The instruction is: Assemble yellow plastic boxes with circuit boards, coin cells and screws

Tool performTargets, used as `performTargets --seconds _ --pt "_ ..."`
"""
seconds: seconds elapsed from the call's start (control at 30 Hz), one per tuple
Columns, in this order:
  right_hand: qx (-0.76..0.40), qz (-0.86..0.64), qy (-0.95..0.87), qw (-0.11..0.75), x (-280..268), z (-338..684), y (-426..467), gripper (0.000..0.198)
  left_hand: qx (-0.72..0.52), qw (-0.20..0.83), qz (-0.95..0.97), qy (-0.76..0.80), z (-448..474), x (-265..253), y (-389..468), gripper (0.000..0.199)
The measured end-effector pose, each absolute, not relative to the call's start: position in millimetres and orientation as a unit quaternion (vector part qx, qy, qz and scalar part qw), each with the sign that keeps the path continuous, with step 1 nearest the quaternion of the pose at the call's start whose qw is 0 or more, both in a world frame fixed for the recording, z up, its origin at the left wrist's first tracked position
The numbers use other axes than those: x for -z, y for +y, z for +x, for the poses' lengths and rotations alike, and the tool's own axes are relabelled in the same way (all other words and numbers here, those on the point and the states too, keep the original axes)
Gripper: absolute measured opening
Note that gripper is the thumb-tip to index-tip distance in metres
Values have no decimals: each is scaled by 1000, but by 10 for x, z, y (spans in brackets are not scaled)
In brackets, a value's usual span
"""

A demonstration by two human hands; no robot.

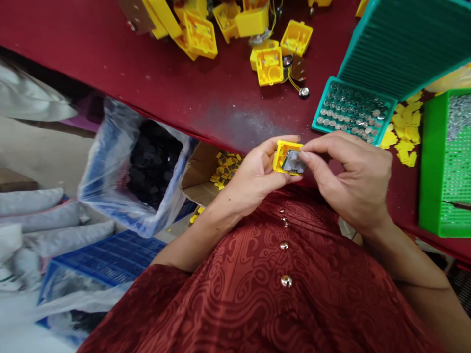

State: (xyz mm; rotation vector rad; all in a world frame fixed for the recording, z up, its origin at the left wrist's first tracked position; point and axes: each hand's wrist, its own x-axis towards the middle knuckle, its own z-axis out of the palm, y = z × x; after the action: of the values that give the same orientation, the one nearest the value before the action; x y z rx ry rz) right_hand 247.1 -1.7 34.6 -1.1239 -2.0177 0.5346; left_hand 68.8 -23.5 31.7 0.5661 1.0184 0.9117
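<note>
Across the upper half of the frame stretched a dark red work table [172, 93], the largest thing in view. At the upper right leaned a ribbed stack of teal trays [401, 54]; at centre left was a plastic-lined blue crate [106, 189], and at the right edge a green perforated basket [430, 171]. Right of centre lay a teal tray [324, 102] of round metal discs [333, 118].

Below it, the right hand [349, 176] curled inwards, thumb and forefinger tips close together at the upper right corner of a dark plate; whether they pinched it or merely touched it, I could not tell. The left hand [259, 169], at the centre of the frame, was clamped around an open yellow plastic housing [278, 159], fingers on its far side and thumb on the near side.

The housing seemed light and stiff, probably thin-walled and a little slick; its outer walls looked the soundest hold, since they left the opening free. Smallest was the dark rectangular plate [292, 161] inside it, glossy and flat, probably rigid, easily scratched and smudged. Its edges or corners looked the best place for fingertips, with little pressure on its face.
</note>
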Motion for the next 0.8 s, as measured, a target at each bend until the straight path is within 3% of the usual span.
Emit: performTargets --seconds 0.2,0.6,0.8 --pt "-219 -437 -808 330 -381 2471 7 21 -402 743 262 467 693 -378 -240 51" --pt "-215 -400 -794 404 -220 2496 29 15 -406 756 264 441 678 -339 -209 53" --pt "-185 -407 -794 413 -101 2506 -42 14 -418 770 240 419 702 -218 -217 42"
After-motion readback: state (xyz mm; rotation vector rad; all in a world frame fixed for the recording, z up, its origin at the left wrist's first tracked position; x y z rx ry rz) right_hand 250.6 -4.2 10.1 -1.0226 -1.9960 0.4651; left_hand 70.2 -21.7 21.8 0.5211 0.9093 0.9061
